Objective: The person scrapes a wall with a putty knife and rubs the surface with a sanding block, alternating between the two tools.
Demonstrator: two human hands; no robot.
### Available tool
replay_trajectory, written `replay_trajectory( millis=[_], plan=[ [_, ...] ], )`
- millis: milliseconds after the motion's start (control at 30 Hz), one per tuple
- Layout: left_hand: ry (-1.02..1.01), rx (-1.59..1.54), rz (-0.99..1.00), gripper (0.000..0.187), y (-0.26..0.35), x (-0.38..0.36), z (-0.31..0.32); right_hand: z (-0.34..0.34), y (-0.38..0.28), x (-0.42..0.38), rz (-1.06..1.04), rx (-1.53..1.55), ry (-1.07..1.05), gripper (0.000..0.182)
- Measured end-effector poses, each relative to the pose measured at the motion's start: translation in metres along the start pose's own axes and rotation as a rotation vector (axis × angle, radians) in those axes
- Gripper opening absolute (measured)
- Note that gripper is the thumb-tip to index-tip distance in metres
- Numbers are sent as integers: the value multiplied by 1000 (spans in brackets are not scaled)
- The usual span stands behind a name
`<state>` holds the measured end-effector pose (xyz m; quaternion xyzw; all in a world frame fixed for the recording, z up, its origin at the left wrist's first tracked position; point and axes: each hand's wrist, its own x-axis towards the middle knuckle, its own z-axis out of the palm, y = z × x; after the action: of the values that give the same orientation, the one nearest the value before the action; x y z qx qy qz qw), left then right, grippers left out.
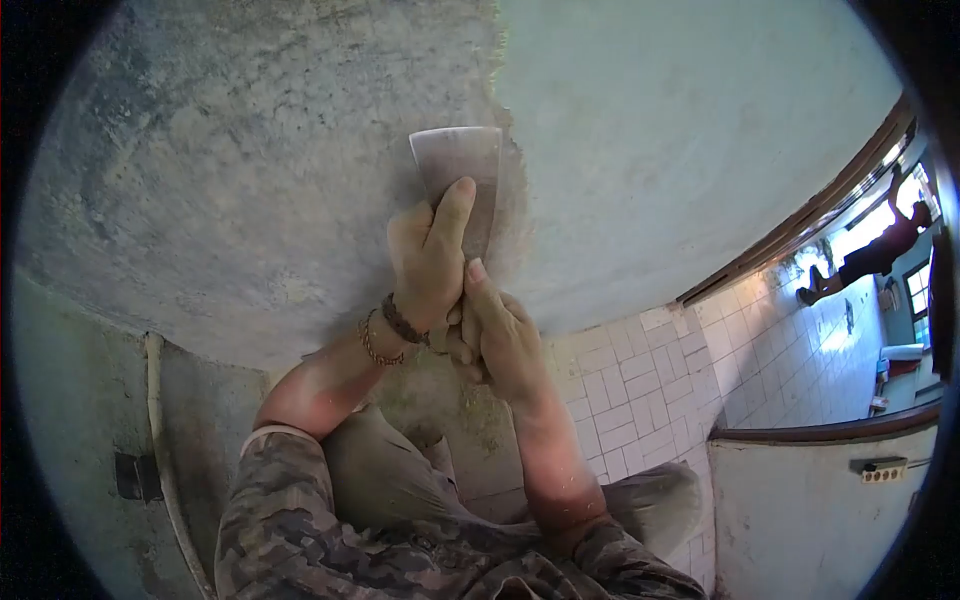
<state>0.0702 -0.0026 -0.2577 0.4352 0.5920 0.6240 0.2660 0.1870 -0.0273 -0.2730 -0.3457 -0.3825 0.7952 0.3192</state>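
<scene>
A wide-bladed scraper (pixel 458 155) points upward against the wall, its blade edge close to the border between grey bare surface (pixel 280 150) and pale green paint (pixel 690 140). Wrapped around its upper part is my left hand (pixel 425 265), the thumb lying along the blade and bracelets at the wrist. My right hand (pixel 508 345) is closed lower down, around the handle end, just below my left hand. Most of the handle is hidden by my fingers.
Pale tiles (pixel 630 380) cover the floor below. A pipe (pixel 160 430) runs down the left wall beside a dark box (pixel 137 476). At the right, a doorway opens onto a room where another person (pixel 885 245) stands with an arm raised. A socket strip (pixel 884 471) hangs on the lower right wall.
</scene>
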Motion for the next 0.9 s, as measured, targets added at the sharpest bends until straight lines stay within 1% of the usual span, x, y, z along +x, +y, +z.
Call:
replay_trajectory(
  millis=[33, 100, 133, 167, 200, 233, 300, 333, 367, 400, 433, 500, 533, 567, 600, 633, 700, 733, 767, 800, 833, 867, 900],
  plan=[
    [33, -30, 39, 41, -7, 1, 5, -1, -1, 3, -25, 9, 3, 51],
    [63, -54, 95, 44, -27, 1, 8, -18, 26, 21, -42, -11, 22, 51],
    [6, 3, 23, 43, -43, -4, 5, -24, 39, 28, -48, -34, 47, 50],
    [-51, 60, -52, 43, -45, -5, 4, -27, 45, 29, -57, -29, 45, 50],
    [-56, 61, -44, 43, -46, -3, 8, -30, 49, 29, -55, -8, 48, 51],
    [-67, -135, -27, 44, -40, -2, 16, -33, 49, 31, -55, 14, 53, 51],
    [-85, -335, -22, 45, -24, 6, 20, -17, 3, 12, -44, -10, 56, 51],
    [-106, -234, -20, 46, -12, 18, 19, -11, -11, 5, -20, -35, 57, 51],
    [-124, -133, -20, 47, -8, 22, 19, -12, -11, 5, -7, -35, 64, 51],
    [-120, -135, -25, 47, -10, 19, 19, -12, -12, 7, -29, -10, 54, 51],
    [-100, -112, 17, 48, -13, 18, 20, -11, -14, 8, -54, 15, 38, 52],
    [-76, -83, 81, 50, -30, 14, 18, -27, 13, 29, -53, -2, -3, 52],
    [-61, -37, 191, 51, -52, 7, 14, -33, 24, 36, -46, -14, -30, 52],
    [-56, -13, 247, 52, -55, 8, 15, -32, 27, 34, -55, -11, -36, 52],
    [-50, 12, 304, 52, -58, 8, 16, -31, 31, 32, -8, 13, -16, 53],
    [22, -28, 324, 53, -48, 9, 26, -31, 32, 32, 40, 39, 8, 53],
    [95, -79, 331, 53, -17, 16, 31, -12, -10, 16, -7, 5, 41, 53],
    [34, -128, 251, 53, 9, 25, 31, -5, -29, 6, -42, -30, 74, 52],
    [-27, -176, 169, 52, 20, 28, 32, -4, -39, -1, -28, -33, 86, 52],
    [-25, -184, 166, 52, 20, 25, 36, -6, -51, -5, -7, -28, 73, 51],
    [-4, -195, 113, 51, 23, 24, 42, -10, -61, -7, 6, -24, 55, 49],
    [15, -202, 60, 51, 24, 21, 45, -23, -55, -4, -1, -28, 52, 49],
    [14, -202, 69, 51, 11, 18, 44, -43, -34, 5, -44, 37, -43, 45]
  ],
)
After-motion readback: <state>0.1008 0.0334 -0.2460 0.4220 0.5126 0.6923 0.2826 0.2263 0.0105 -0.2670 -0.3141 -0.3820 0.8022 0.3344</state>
